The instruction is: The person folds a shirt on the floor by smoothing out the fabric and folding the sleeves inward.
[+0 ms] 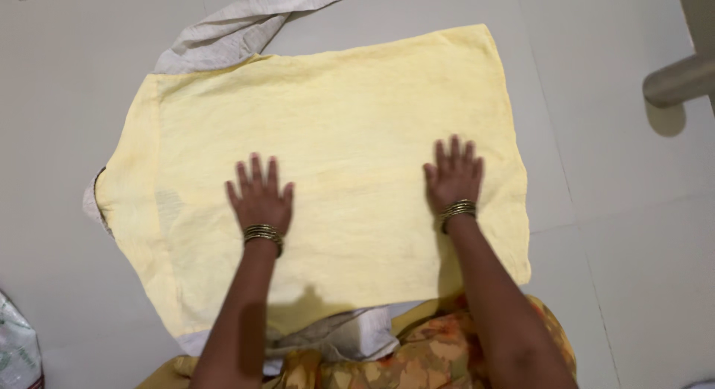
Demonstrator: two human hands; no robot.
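The yellow garment [335, 136] lies spread flat on the tiled floor [618, 210]. The left hand [260, 198] and right hand [454, 177] rest on it with fingers splayed, gripping nothing. It looks light, soft and limp — best pinched at corners or hems.

Pale grey tiled floor [618, 233] fills the view here, thin grout lines running across it, one seam slanting down the right side. Soft, even light, with only faint shadows. Up at the right edge, a rounded grey furniture leg [678, 80] pokes in, throwing a small shadow on the tile beneath it. Down in the bottom left corner, a crinkled white plastic bag [16, 352] with green print sits on the floor, cut off by the frame.
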